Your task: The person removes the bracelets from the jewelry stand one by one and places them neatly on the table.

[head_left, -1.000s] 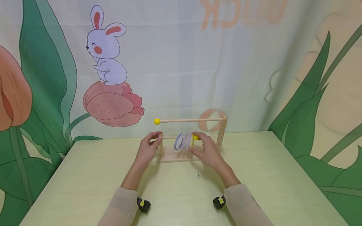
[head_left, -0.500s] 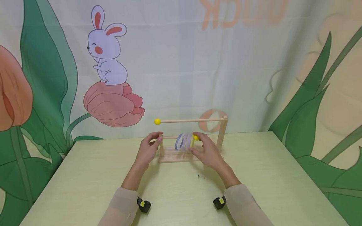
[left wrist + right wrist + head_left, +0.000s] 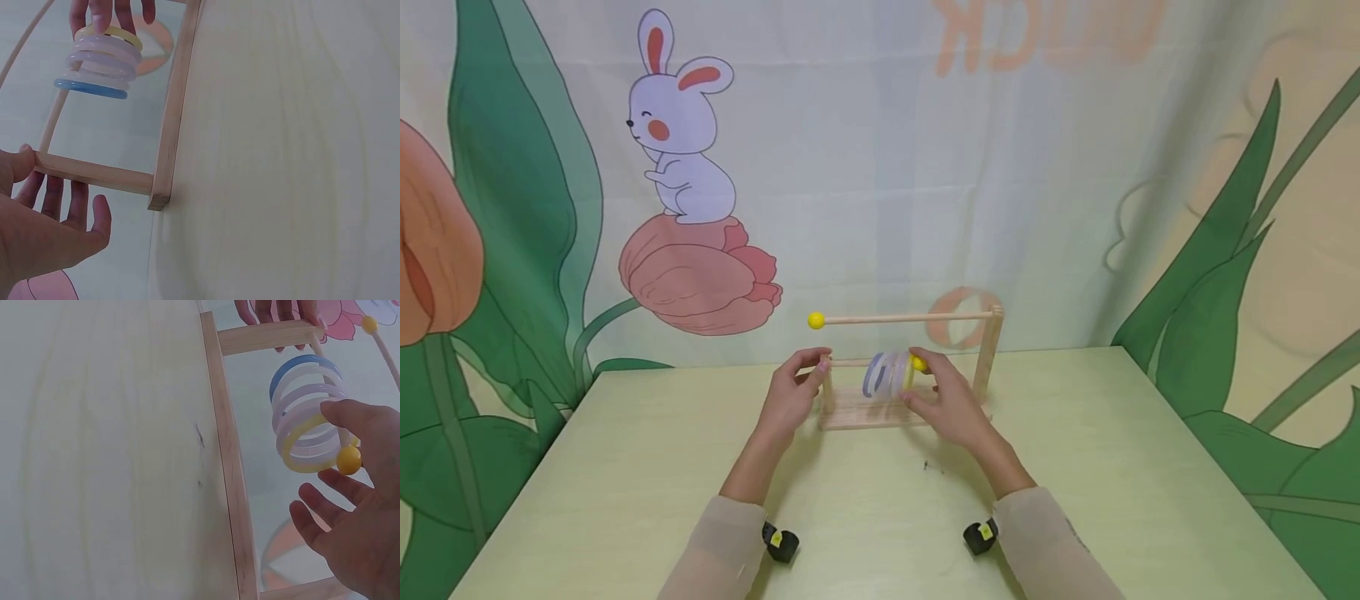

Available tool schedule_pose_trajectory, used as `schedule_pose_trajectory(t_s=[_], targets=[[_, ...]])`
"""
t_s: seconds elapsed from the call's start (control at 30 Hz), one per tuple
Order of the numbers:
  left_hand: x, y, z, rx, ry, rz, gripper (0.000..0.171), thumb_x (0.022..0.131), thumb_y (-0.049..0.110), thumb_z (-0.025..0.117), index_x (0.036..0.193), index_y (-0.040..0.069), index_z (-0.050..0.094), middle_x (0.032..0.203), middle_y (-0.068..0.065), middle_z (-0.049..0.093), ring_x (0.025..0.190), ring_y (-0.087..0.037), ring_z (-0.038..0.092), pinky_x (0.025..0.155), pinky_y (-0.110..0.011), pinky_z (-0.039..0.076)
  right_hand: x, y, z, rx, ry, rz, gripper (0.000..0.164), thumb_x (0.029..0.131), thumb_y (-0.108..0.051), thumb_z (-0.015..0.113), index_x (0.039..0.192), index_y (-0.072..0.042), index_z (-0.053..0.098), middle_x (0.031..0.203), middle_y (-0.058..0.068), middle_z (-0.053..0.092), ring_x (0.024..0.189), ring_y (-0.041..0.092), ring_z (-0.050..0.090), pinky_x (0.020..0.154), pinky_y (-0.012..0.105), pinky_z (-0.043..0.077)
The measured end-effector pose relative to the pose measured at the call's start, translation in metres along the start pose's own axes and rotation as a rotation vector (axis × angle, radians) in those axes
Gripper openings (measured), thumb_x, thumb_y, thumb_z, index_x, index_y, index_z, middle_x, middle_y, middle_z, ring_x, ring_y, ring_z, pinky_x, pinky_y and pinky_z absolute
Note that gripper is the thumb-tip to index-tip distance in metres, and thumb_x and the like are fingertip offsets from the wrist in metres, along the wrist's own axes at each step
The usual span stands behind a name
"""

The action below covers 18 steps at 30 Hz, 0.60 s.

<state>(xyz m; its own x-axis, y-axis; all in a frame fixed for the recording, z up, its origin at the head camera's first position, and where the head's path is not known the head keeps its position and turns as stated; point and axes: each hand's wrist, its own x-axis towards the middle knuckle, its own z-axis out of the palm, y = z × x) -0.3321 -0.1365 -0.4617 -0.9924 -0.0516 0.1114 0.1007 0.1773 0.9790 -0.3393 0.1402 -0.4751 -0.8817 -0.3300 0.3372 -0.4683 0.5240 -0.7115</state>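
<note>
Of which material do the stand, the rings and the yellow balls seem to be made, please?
Stand: wood, matt, it seems; pale colour and faint grain show.
Rings: probably plastic, glossy; they look partly translucent, so resin is possible.
Yellow balls: smooth and evenly coloured; painted wood or plastic, I cannot tell which.

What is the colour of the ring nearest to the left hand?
Blue; the ring shows best in the left wrist view.

The rings (image 3: 106,45) are blue, whitish, light purple and yellow. The pale yellow-green table (image 3: 625,475) has faint wavy lines.
</note>
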Motion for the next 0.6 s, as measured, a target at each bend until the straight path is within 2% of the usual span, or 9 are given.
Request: schedule_pose_trajectory(t_s=[0.27, 0.6], targets=[[0.0011, -0.0014, 0.0009, 0.003, -0.001, -0.006, 0.034, 0.111, 0.027, 0.06, 0.141, 0.013, 0.064, 0.143, -0.011, 0.059, 0.127, -0.032, 0.06, 0.105, -0.048, 0.051, 0.0007, -0.0011, -0.0021, 0.009, 0.021, 0.008, 0.07, 0.096, -0.025, 0.081, 0.157, -0.013, 0.048, 0.151, 0.01, 0.054, 0.132, 0.04, 0.054, 0.101, 0.058, 0.051], [-0.0002, -0.0006, 0.0008, -0.005, -0.005, 0.001, 0.036, 0.111, 0.025, 0.06, 0.143, 0.01, 0.063, 0.142, -0.012, 0.059, 0.127, -0.035, 0.06, 0.106, -0.051, 0.051, 0.0017, -0.0048, -0.0096, 0.026, 0.046, 0.019, 0.07, 0.095, -0.026, 0.082, 0.155, -0.008, 0.05, 0.152, 0.01, 0.055, 0.131, 0.039, 0.055, 0.104, 0.059, 0.049]])
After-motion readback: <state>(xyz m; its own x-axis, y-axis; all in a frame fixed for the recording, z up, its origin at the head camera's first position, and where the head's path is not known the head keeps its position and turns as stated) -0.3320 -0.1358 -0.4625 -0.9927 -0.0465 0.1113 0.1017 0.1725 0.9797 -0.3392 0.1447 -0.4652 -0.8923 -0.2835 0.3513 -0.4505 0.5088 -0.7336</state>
